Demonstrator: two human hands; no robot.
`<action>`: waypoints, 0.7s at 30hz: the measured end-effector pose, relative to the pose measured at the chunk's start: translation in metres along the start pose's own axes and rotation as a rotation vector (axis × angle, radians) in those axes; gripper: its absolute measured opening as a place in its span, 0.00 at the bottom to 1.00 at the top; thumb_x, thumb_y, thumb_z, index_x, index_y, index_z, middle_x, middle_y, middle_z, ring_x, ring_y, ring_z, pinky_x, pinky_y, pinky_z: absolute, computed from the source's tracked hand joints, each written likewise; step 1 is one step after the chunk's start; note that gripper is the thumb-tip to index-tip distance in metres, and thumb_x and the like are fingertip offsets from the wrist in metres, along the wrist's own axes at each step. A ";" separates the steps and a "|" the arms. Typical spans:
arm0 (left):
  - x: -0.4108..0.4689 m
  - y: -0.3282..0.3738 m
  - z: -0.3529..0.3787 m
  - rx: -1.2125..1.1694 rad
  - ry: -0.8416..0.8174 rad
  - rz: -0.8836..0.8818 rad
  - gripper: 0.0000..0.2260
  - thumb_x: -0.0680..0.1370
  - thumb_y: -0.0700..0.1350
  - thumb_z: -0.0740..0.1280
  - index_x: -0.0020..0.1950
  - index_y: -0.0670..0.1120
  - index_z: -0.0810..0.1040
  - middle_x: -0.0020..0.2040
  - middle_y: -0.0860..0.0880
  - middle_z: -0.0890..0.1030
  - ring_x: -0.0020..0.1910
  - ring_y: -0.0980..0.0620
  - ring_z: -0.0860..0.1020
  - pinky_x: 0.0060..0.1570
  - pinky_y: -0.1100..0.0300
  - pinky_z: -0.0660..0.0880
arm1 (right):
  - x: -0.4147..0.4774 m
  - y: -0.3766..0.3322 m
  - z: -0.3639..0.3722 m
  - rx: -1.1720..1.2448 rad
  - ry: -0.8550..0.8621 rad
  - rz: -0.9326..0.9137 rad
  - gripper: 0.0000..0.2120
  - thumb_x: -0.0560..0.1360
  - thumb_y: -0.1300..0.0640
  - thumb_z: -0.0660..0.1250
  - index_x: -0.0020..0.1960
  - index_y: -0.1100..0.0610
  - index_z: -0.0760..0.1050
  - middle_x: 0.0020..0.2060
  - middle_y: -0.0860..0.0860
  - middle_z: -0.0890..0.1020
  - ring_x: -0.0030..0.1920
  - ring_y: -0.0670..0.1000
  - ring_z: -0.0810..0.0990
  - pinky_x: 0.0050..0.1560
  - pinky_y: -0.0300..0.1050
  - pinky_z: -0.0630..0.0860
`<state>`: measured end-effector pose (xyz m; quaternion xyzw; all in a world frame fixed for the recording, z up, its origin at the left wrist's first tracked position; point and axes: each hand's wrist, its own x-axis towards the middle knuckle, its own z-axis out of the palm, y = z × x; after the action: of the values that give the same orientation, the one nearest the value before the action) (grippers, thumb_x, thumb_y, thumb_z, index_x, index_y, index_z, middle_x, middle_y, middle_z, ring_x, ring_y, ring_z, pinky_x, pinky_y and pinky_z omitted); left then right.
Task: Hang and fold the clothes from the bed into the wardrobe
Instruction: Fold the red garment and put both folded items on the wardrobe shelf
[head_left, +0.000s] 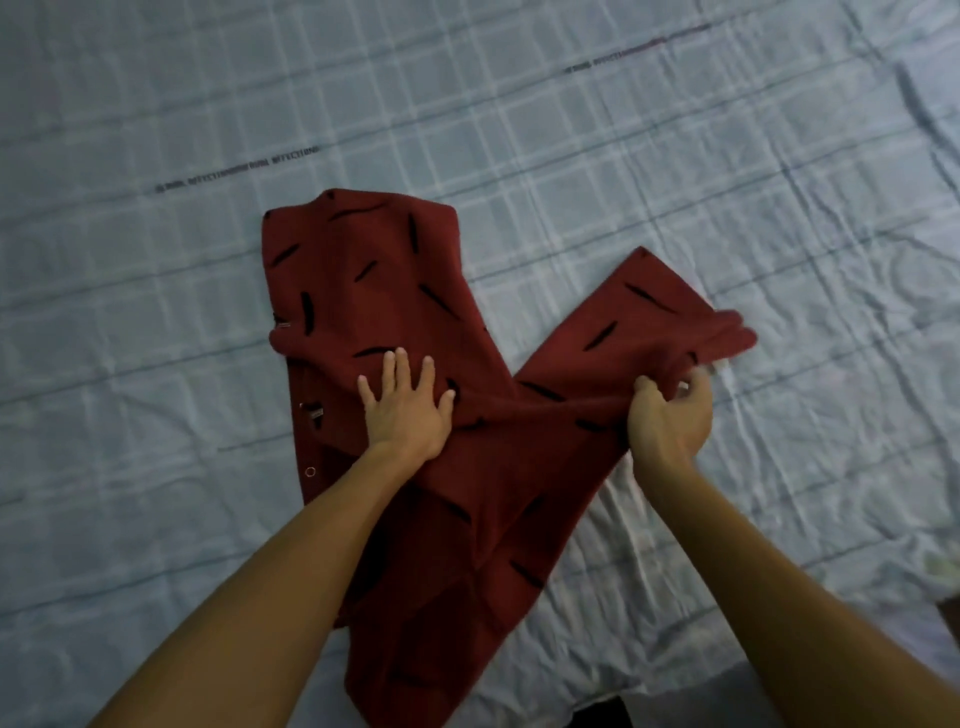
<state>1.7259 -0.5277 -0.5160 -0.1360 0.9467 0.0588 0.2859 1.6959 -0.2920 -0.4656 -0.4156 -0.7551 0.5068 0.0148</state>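
Checked bedsheet (519, 130), blurred print (239, 174) unreadable, left hand (405, 410) flat on red garment (363, 291), right hand (670, 415) clutching it

garment (395, 291): dark red cloth, matt, soft-looking, weave too blurred to tell. Black dash print lies flat in the fabric, no gloss. snap fasteners (310, 471) along its edge: small metal rings, slightly shiny. bed sheet (519, 130): pale blue checked cloth, thin, matt, heavily creased, with bands of dark printed lettering. whiter cloth patch (631, 525) just beside the garment: smooth, faint sheen, unclear what it belongs to.
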 end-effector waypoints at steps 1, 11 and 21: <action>-0.001 0.007 -0.002 -0.001 -0.002 -0.013 0.27 0.81 0.58 0.47 0.78 0.49 0.52 0.78 0.42 0.48 0.77 0.44 0.43 0.72 0.40 0.42 | -0.001 0.003 -0.005 0.004 -0.009 -0.003 0.11 0.70 0.58 0.65 0.51 0.46 0.72 0.40 0.45 0.79 0.42 0.47 0.79 0.55 0.53 0.77; -0.050 0.047 0.032 -0.167 0.125 0.423 0.27 0.80 0.61 0.53 0.75 0.50 0.61 0.75 0.44 0.61 0.75 0.45 0.56 0.73 0.48 0.49 | -0.019 0.000 0.006 0.149 -0.101 -0.224 0.19 0.70 0.55 0.64 0.61 0.48 0.71 0.39 0.52 0.76 0.40 0.48 0.75 0.49 0.55 0.79; -0.099 0.029 0.042 -0.398 0.150 0.551 0.34 0.77 0.60 0.60 0.77 0.45 0.55 0.75 0.46 0.62 0.74 0.49 0.59 0.74 0.54 0.53 | -0.088 -0.040 0.044 0.231 -0.112 -0.426 0.20 0.74 0.65 0.63 0.64 0.55 0.70 0.29 0.44 0.65 0.28 0.40 0.66 0.35 0.32 0.69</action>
<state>1.8188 -0.4701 -0.4947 0.0675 0.9363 0.3069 0.1566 1.7094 -0.3868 -0.4207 -0.2138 -0.7625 0.5973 0.1267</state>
